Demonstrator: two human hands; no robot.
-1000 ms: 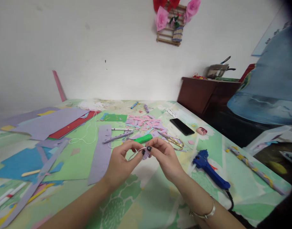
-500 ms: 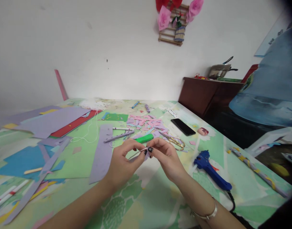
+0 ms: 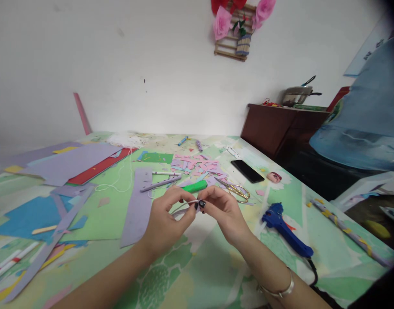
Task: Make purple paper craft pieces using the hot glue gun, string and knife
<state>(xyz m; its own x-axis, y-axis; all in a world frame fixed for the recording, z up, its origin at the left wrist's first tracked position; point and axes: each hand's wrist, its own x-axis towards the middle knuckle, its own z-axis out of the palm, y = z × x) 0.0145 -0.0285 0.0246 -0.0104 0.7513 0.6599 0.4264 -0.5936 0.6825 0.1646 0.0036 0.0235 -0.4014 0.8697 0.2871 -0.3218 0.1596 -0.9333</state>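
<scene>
My left hand pinches a thin, pale purple paper strip between thumb and fingers. Part of the strip curves inside that hand. Meeting it at the fingertips, my right hand is closed in a pinch on the same strip; its grip point is mostly covered by the thumb and fingers. Both hands hover over the table, fingertips touching or nearly so. Just behind them lie a green tube-like stick and a lilac rolled paper stick with dark dots. Gold-handled scissors rest beyond my right hand.
A blue glue gun with a black cord lies at right, near a striped stick. Farther back are a phone and pink paper scraps. Coloured sheets, including a blue one, cover the left. White string is heaped behind.
The strip between my fingers has shifted slightly, and more of its curve shows by my left hand. Both hands stay almost in place, still pinching.
</scene>
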